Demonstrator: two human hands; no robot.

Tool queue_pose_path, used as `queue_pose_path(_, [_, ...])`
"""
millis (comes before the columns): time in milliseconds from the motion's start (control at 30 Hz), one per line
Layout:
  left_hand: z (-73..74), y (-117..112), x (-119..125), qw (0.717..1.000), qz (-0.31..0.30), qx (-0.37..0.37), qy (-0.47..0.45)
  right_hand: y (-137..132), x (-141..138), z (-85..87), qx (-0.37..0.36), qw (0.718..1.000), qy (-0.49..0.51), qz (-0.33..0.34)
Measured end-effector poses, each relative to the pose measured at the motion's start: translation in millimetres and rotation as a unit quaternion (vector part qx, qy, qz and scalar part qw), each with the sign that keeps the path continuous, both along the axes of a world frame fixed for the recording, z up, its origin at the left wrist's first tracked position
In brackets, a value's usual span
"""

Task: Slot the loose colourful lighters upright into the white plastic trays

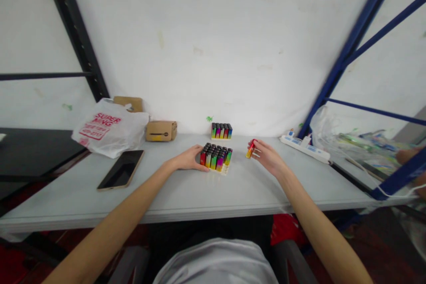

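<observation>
A pale tray (225,170) full of upright, rainbow-coloured lighters (214,158) with black tops stands mid-table. At its front right corner some of the tray's slots show bare. My left hand (190,158) grips the left side of this tray, thumb at the front and fingers behind. To the right of the tray, my right hand (265,155) holds a single red-to-yellow lighter (250,149) tilted in its fingertips, a little above the table. A second block of lighters (221,131) stands behind, close to the wall.
On the left lie a large phone (121,169), a white plastic bag (109,126) and a small cardboard box (161,131). A power strip (305,148) runs along the right beside a blue metal frame (333,80). Part of another person's hand (406,155) shows at far right.
</observation>
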State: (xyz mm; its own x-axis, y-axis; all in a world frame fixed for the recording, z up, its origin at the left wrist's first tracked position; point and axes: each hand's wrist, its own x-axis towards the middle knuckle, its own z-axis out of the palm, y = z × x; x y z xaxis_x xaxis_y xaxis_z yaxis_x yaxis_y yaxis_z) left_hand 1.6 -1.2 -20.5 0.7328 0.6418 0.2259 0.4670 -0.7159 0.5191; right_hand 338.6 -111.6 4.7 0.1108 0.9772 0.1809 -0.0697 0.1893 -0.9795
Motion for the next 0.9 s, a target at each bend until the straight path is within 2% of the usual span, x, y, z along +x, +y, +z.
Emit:
queue_pose_path(67, [0.3, 0, 0, 1.0, -0.002, -0.001, -0.002, 10, -13, 7.4, 0.005, 0.998, 0.055, 0.036])
queue_pose_path(167, [0.3, -1, 1, 1.0, -0.006, -0.002, -0.001, 18, -32, 10.7, 0.031, 0.996, 0.061, 0.062])
queue_pose_path(267, [0.0, 0, 1, 1.0, -0.004, -0.004, 0.006, 20, -44, 2.0, 0.031, 0.997, 0.038, 0.057])
queue_pose_path(400, [0.6, 0, 1, 1.0, 0.002, -0.002, 0.012, 22, -52, -17.6, -0.07, 0.995, 0.04, 0.063])
queue_pose_path(500, [1.3, 0, 1, 1.0, 0.004, -0.003, 0.006, 26, -56, -28.5, -0.118, 0.992, 0.037, 0.038])
queue_pose_path(667, [1.3, 0, 3, 1.0, -0.001, -0.01, 0.001, 29, -65, -36.3, -0.112, 0.994, 0.012, -0.003])
queue_pose_path(900, [3.7, -4, 3, 1.0, 0.012, -0.013, 0.003, 25, -66, -36.2, -0.087, 0.995, -0.004, 0.041])
